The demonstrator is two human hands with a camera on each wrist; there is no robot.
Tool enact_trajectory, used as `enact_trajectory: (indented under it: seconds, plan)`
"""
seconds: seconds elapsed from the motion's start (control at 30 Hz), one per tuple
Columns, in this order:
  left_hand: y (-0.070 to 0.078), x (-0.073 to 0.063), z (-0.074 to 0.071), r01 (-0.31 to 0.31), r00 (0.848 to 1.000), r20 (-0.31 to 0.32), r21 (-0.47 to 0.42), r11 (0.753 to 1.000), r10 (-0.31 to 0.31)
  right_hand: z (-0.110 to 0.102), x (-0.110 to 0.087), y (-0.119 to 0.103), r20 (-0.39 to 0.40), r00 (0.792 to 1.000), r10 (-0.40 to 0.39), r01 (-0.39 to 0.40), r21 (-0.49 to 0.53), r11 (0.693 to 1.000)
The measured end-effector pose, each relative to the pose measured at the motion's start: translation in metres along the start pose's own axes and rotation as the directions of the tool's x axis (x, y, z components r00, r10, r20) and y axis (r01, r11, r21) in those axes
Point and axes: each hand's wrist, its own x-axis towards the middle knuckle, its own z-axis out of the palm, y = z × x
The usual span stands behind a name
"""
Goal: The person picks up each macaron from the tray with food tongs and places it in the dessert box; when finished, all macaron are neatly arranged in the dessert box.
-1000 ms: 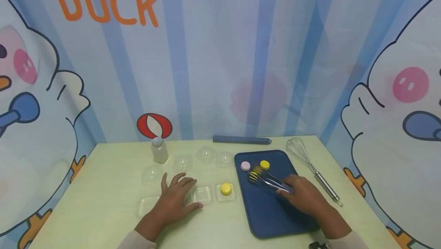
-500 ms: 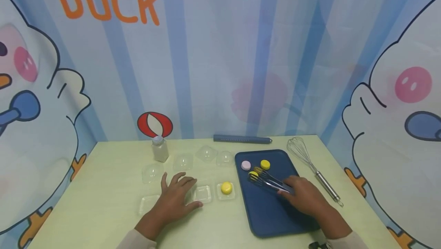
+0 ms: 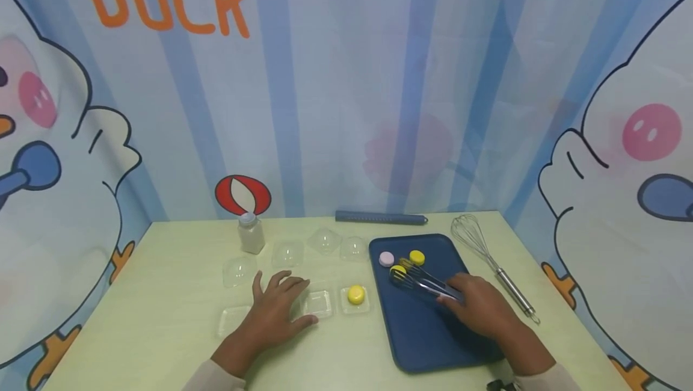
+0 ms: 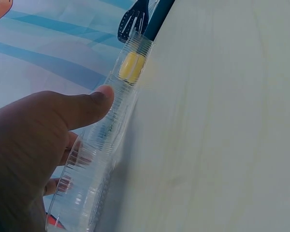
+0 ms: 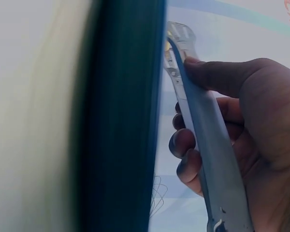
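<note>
My right hand (image 3: 479, 307) grips a pair of tongs (image 3: 428, 286) with slotted ends, reaching over the dark blue tray (image 3: 417, 343). Those ends stand on either side of a yellow macaron (image 3: 398, 270) on the tray. A pink macaron (image 3: 386, 258) and another yellow macaron (image 3: 417, 257) lie just behind it. On the left, my left hand (image 3: 276, 313) lies with fingers spread over clear plastic box bases, its thumb beside a square base (image 3: 317, 304). To the right of that, a further base (image 3: 348, 308) contains a yellow macaron (image 3: 355, 295). In the left wrist view the thumb (image 4: 89, 106) overlaps the row of boxes.
Several clear domed lids (image 3: 287, 254) stand behind the bases. At the back are a capped jar (image 3: 251, 236) and a long dark blue tool (image 3: 381, 218). A wire whisk (image 3: 495, 267) lies right of the tray. One more clear base (image 3: 233, 322) is left of my left wrist.
</note>
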Motion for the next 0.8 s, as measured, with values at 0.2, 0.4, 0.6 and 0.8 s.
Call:
enact_trajectory:
  seconds: [0.2,0.4,0.6,0.8]
  plan:
    - [0.001,-0.001,-0.002,0.01,1.0,0.0,-0.019,1.0,-0.01,-0.003,0.002,-0.002,-0.022,0.999,-0.027,0.027,-0.004,1.0]
    - [0.004,-0.002,-0.004,0.018,1.0,0.003,-0.032,0.999,-0.017,-0.006,0.004,-0.007,-0.033,0.998,-0.048,0.048,0.007,0.999]
    - [0.005,-0.003,-0.005,0.014,1.0,0.003,-0.04,0.999,-0.014,-0.011,0.008,-0.014,-0.04,0.996,-0.076,0.077,0.016,0.997]
    - [0.005,-0.002,-0.005,0.011,1.0,-0.014,-0.037,0.999,-0.011,-0.012,0.016,-0.025,-0.055,0.991,-0.12,0.121,0.014,0.993]
